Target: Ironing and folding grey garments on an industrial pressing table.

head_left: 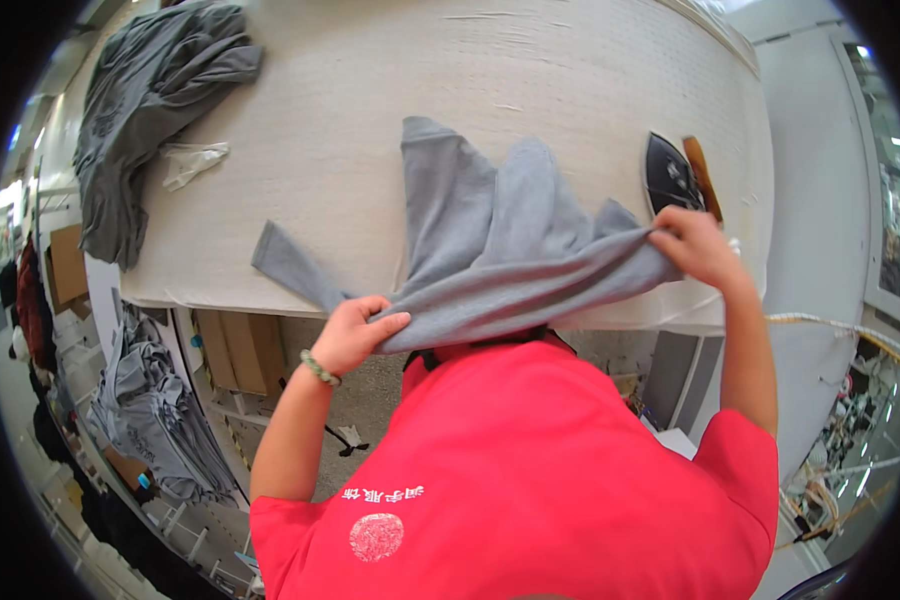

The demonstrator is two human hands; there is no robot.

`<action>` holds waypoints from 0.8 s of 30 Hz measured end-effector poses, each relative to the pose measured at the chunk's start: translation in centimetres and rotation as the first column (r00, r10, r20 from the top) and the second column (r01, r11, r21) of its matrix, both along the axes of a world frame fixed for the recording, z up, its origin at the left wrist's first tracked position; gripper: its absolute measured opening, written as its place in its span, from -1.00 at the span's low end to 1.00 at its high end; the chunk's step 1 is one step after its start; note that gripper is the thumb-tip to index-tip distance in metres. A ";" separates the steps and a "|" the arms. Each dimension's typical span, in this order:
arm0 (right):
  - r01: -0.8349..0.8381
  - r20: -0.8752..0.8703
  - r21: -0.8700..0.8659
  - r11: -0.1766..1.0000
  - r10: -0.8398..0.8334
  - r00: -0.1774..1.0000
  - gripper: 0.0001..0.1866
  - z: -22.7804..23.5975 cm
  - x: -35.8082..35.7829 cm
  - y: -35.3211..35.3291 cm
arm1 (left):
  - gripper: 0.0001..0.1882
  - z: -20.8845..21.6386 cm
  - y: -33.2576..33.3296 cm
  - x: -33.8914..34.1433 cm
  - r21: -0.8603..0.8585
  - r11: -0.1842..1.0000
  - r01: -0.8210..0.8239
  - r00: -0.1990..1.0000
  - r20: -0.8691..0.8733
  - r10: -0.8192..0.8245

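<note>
While each grip [354, 336] [698, 245] pinches, grey cloth [530, 285] stretches between.

And here's the room: a broad, pale cloth-covered table [320, 150] sweeps across the view, its edges bowing towards the rim! Below it, speckled grey floor [355, 395], with a brown cardboard box [248, 352] tucked under on the left and a grey upright panel [688, 385] on the right. Over to the right, a plain pale wall [810, 150] meets a framed window-like opening [892, 190], bright lights glinting inside.
</note>
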State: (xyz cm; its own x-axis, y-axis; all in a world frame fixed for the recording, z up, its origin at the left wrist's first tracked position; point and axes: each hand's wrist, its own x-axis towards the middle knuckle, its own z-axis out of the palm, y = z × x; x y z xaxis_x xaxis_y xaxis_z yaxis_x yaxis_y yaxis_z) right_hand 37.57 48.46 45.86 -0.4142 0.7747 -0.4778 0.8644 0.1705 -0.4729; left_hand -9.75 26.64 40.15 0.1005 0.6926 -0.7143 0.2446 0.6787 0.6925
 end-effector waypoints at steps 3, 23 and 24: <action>-0.107 0.089 0.023 0.994 0.104 0.991 -0.77 -6.4 4.0 -3.6 | -0.76 -3.5 -2.2 3.3 -0.117 0.991 0.061 0.994 0.096 -0.050; -0.050 -0.264 -0.327 0.944 -0.040 0.964 -0.76 -4.2 4.1 -1.1 | -0.89 5.4 -5.2 3.2 0.012 0.987 -0.157 0.981 0.115 0.155; -0.113 -0.221 -0.293 0.949 0.047 0.974 -0.76 -4.5 3.5 -1.2 | -0.90 5.8 -5.6 2.4 0.030 0.986 -0.163 0.986 0.041 0.161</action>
State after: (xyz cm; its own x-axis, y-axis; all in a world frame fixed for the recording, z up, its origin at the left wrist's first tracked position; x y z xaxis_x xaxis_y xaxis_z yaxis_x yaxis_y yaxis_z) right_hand 41.05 47.25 41.36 -0.5843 0.5674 -0.5802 0.7302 0.0556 -0.6810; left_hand -7.39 21.03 45.99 0.0116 0.7249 -0.6888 0.1063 0.6840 0.7217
